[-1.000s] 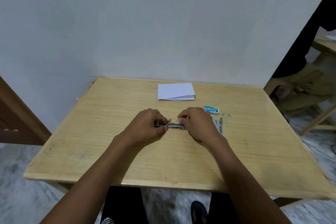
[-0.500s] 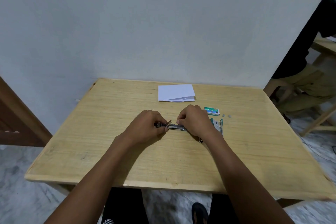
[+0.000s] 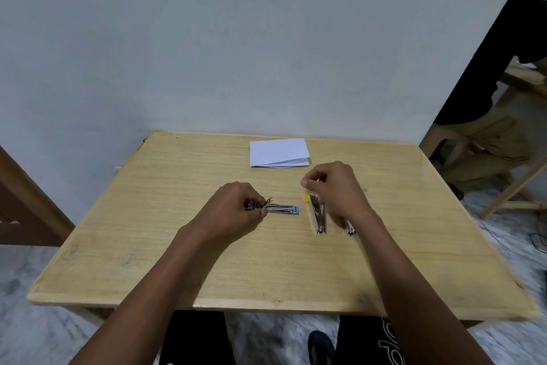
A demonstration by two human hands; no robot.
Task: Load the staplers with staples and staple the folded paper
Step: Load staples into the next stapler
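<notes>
A small blue stapler [image 3: 279, 208] lies flat and opened out at the table's middle. My left hand [image 3: 233, 210] pinches its left, hinge end. Two more staplers lie to its right: one with a yellow tip [image 3: 317, 213] and one [image 3: 350, 229] mostly hidden under my right wrist. My right hand [image 3: 334, 190] hovers above them with fingers curled, thumb and forefinger pinched together; what they pinch is too small to tell. The folded white paper [image 3: 278, 153] lies at the table's far edge. The staple box is hidden behind my right hand.
The wooden table [image 3: 177, 261] stands against a white wall. A seated person [image 3: 491, 139] and a wooden chair are at the far right. A brown door frame [image 3: 26, 201] is at the left. My foot shows under the table's front edge.
My right hand has let go of the blue stapler's right end and moved right and away, over the other two staplers. My left hand keeps its hold. The camera has tilted slightly.
</notes>
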